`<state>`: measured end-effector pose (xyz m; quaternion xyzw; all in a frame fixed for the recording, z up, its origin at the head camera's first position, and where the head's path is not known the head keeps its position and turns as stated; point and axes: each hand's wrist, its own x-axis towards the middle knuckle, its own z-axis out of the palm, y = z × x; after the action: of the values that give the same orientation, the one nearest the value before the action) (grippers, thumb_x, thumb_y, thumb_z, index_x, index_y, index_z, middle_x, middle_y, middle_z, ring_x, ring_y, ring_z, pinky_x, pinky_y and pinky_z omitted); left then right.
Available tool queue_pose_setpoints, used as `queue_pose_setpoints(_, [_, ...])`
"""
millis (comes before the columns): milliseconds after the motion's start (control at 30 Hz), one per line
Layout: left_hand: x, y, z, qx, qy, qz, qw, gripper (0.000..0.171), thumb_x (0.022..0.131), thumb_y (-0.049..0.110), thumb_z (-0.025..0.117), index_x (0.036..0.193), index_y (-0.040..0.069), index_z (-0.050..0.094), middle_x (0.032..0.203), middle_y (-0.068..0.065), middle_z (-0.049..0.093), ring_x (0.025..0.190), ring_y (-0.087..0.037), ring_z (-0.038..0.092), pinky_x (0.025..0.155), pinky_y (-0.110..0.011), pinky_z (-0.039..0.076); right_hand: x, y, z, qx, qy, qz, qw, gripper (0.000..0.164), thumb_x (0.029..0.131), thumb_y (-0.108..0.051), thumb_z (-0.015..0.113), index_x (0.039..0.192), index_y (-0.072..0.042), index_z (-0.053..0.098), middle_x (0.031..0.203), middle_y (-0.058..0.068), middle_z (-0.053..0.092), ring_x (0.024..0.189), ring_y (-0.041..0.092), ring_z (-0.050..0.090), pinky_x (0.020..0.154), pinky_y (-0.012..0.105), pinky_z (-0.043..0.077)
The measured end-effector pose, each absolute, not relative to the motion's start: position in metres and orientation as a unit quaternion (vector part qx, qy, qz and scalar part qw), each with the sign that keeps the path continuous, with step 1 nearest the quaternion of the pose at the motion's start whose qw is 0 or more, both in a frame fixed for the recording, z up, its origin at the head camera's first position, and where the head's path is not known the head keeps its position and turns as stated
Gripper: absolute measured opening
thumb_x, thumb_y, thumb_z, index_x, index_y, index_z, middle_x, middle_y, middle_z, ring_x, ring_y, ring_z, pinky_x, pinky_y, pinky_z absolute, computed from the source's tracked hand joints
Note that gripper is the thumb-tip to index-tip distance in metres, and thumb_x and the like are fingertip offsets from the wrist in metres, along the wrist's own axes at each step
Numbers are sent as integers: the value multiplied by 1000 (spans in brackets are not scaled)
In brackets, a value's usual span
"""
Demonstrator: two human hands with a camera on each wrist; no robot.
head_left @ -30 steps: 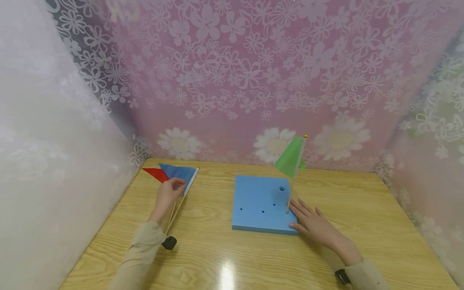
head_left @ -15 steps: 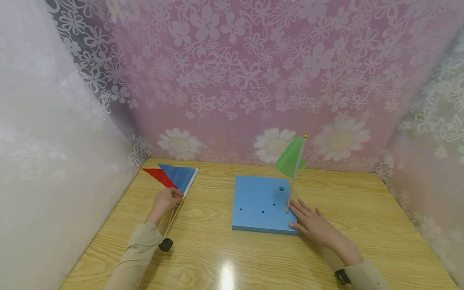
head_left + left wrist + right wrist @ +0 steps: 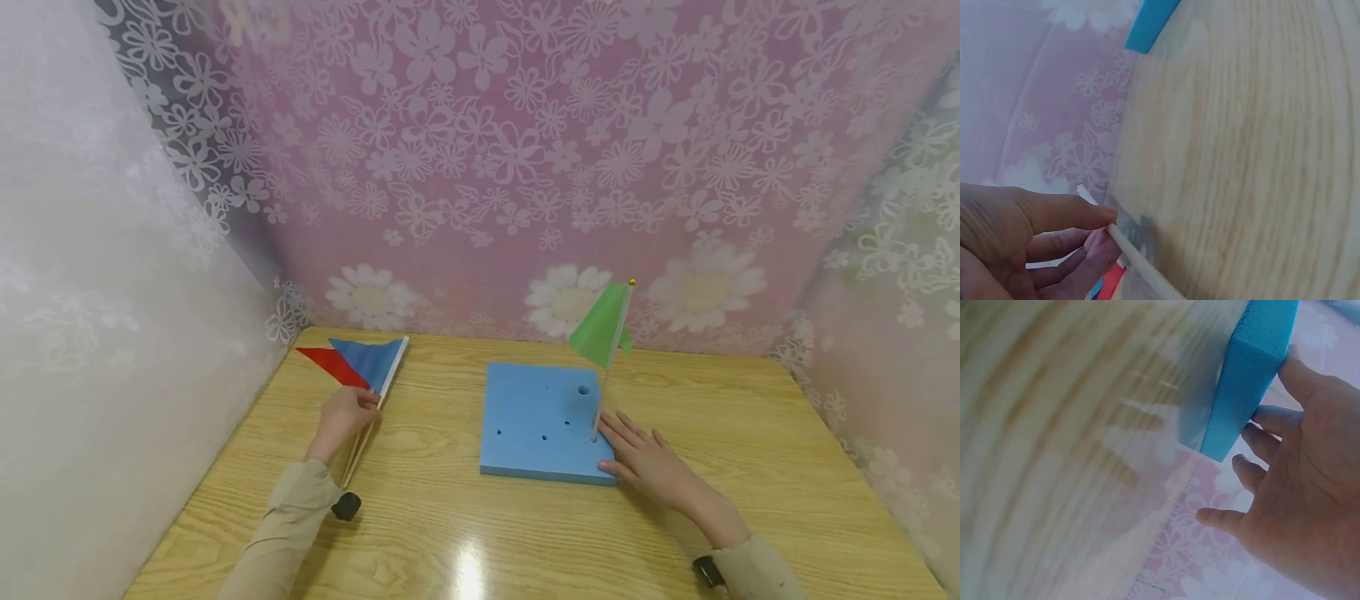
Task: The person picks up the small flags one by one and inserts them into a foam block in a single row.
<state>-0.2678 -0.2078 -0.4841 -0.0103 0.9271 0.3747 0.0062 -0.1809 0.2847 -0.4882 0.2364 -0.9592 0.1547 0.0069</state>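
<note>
My left hand point(image 3: 345, 421) pinches the wooden stick point(image 3: 1142, 265) of a blue pennant flag point(image 3: 373, 360) between thumb and fingertips, just below its white sleeve. A red flag point(image 3: 328, 363) lies partly under the blue one, and its stick runs alongside toward me. In the middle of the table is a blue foam board point(image 3: 517, 408) with several holes. A green flag point(image 3: 598, 329) with a gold tip stands, slightly tilted, in a hole near the board's right edge. My right hand point(image 3: 652, 468) rests against that edge, fingers straight and spread, fingertips on the board.
The wood-grain table point(image 3: 420, 533) ends at a pink floral curtain point(image 3: 480, 167) at the back. Pale curtains point(image 3: 112, 292) close in on both sides. A black wrist camera point(image 3: 347, 506) sits under the left sleeve.
My left hand has moved down from over the blue flag's cloth to its stick and pinched it. The flag's top has shifted slightly up and left. The right hand stays put.
</note>
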Motion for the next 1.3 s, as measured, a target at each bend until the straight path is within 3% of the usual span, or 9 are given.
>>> queue_pose_setpoints(467, [-273,-206,-469,13,882,468,-52,26,90,-2,69,114,-12,69,100,-26,72,72,-19,70,63,-29,62,-180,286,-489,227,-961,157,-4,70,102,-44,57,157,-6,36,163,15,31,149,43,26,108,80,23])
queue_pose_setpoints(633, [-272,-196,-461,13,877,475,-67,28,91,1,72,117,-9,68,104,-25,72,84,-29,73,70,-35,63,-180,286,-488,227,-961,156,-5,70,102,-44,57,157,-6,36,164,15,31,149,44,26,108,80,23])
queue_pose_setpoints(833, [-270,-179,-455,22,863,494,-107,30,92,8,75,119,-4,69,108,-23,73,93,-35,73,72,-32,63,-179,286,-489,229,-961,155,-3,70,102,-44,57,157,-6,35,164,15,31,149,44,26,108,80,22])
queue_pose_setpoints(1300, [-276,-128,-447,62,807,557,-189,29,90,13,80,117,5,73,106,-13,76,97,-28,73,71,-26,62,-179,286,-490,232,-961,150,9,69,102,-43,58,156,-5,38,162,16,33,148,44,29,107,79,25])
